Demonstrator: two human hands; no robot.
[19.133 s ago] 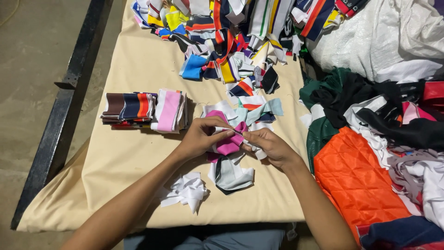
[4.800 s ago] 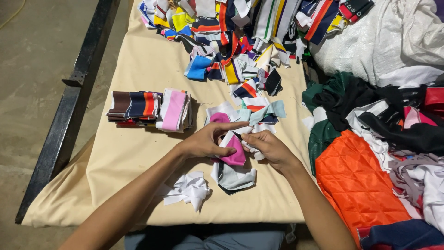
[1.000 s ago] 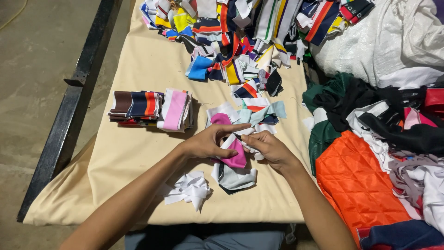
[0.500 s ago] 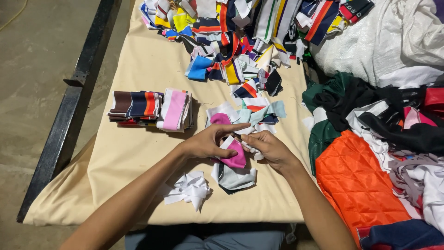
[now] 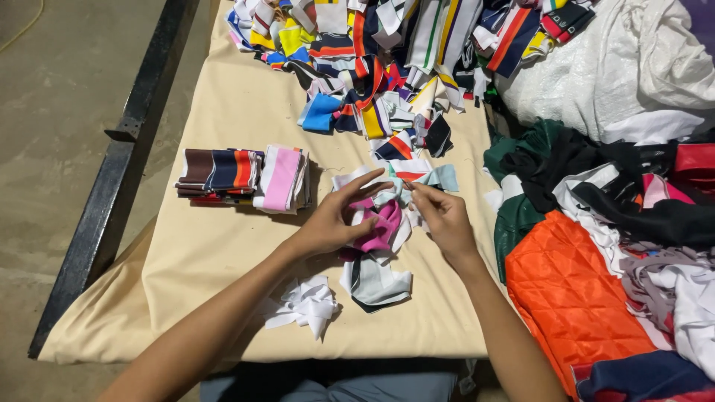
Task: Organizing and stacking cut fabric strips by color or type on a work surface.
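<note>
We see both forearms reaching forward over the cloth-covered table [image 5: 223, 246]. The left hand [image 5: 331, 223] and right hand [image 5: 443, 216] meet, fingers pinching a pink-and-white fabric strip [image 5: 380, 223] mid-table, beside a folded stack [image 5: 246, 177].

Folded stack [image 5: 242, 177] sits mid-left on the table [image 5: 223, 246]; scrap heap [image 5: 372, 59] at top; garments [image 5: 618, 246] at right.

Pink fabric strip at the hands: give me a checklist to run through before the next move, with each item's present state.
1. Left hand on the pink fabric strip: ok.
2. Right hand pinching fabric by the strip: ok; which piece, cannot tell.
3. Sorted stack upright, apart from the hands: ok.
4. Bare cloth on the table left of the hands: ok.
5. White scraps apart from the strip: ok.
6. Strip free of pieces beneath: cannot tell.
</note>
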